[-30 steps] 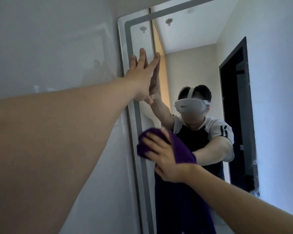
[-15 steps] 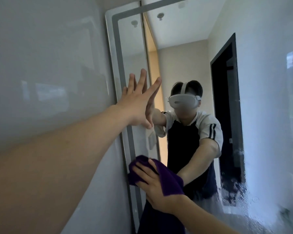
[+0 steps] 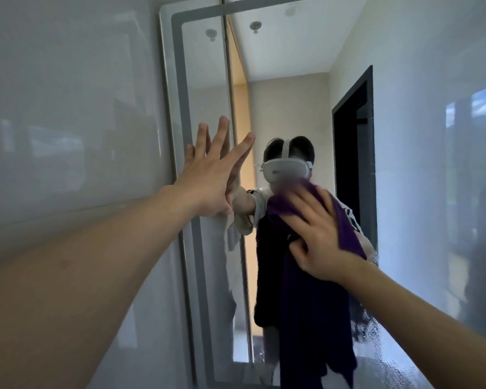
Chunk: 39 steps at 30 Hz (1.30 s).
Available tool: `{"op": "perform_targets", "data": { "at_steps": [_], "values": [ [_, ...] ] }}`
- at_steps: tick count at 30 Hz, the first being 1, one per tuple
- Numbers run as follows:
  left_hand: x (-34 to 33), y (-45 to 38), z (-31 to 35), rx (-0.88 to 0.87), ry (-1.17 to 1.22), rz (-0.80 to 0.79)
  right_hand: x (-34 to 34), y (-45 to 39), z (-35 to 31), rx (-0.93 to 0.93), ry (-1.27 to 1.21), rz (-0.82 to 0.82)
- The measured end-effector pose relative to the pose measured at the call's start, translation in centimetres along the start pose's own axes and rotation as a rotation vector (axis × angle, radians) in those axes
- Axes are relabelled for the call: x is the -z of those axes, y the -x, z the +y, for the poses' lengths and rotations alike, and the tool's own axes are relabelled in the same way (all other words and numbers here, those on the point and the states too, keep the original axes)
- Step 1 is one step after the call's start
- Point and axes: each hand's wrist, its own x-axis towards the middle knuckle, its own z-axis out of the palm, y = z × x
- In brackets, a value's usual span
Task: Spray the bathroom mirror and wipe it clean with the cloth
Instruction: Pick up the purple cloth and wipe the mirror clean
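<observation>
Left hand (image 3: pixel 208 175) splayed flat; right hand (image 3: pixel 317 237) pressing, fingers spread.

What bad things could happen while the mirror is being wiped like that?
The left hand lies flat on the mirror, so it may leave fingerprints there. Droplets low on the glass could dry into spots if the right hand never brings the purple cloth down there. The cloth's hanging end might smear.
</observation>
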Motion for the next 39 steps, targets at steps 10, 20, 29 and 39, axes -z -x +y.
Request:
{"op": "perform_targets", "data": {
  "at_steps": [10,20,29,39],
  "values": [
    [0.8,1.1,2.5,0.042,0.068,-0.015,-1.9,4.0,-1.5,0.423,-0.025,-0.441],
    [0.9,0.4,3.3,0.06,0.065,-0.006,9.3,0.5,10.8,0.146,0.184,-0.173],
    [4.4,-5.5,12.0,-0.122,0.019,0.068,9.9,3.1,11.0,-0.072,0.338,-0.005],
    [4.2,-6.7,16.9,-0.014,0.067,0.005,13.1,8.1,14.1,0.256,0.207,-0.27]
  ]
}}
